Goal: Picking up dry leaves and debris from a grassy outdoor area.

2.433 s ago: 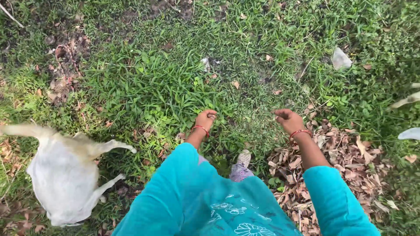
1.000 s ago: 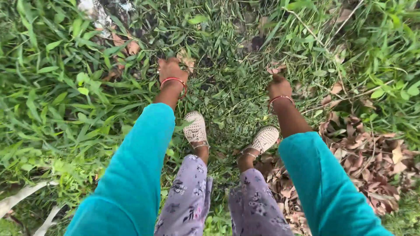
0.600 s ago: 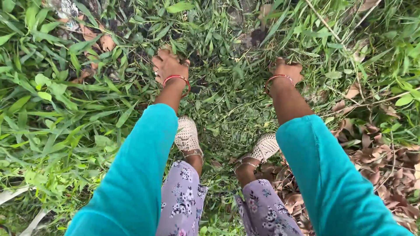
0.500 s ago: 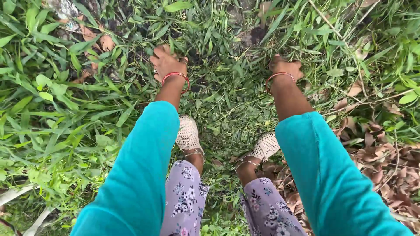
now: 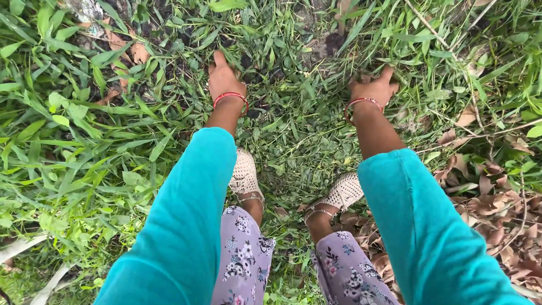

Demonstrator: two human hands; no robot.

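I am bent low over thick green grass [image 5: 84,141]. My left hand [image 5: 224,80], with a red bangle at the wrist, lies on the grass blades with its fingers stretched forward among them. My right hand [image 5: 374,87], also with a red bangle, has its fingers curled down into a tuft of grass [image 5: 361,68] and its thumb sticking out to the right. The fingertips of both hands are hidden by the blades. Teal sleeves cover both arms.
My feet in white woven shoes [image 5: 244,172] [image 5: 342,191] stand just behind the hands. Dry brown leaves [image 5: 497,209] cover the ground at the right. A dark bare soil patch [image 5: 333,42] lies ahead, and pale strips [image 5: 22,248] at the bottom left.
The view has dropped from standing height close to the ground, and a white animal at the left has left the view. Both hands went down into the grass; the left fingers stretched forward.
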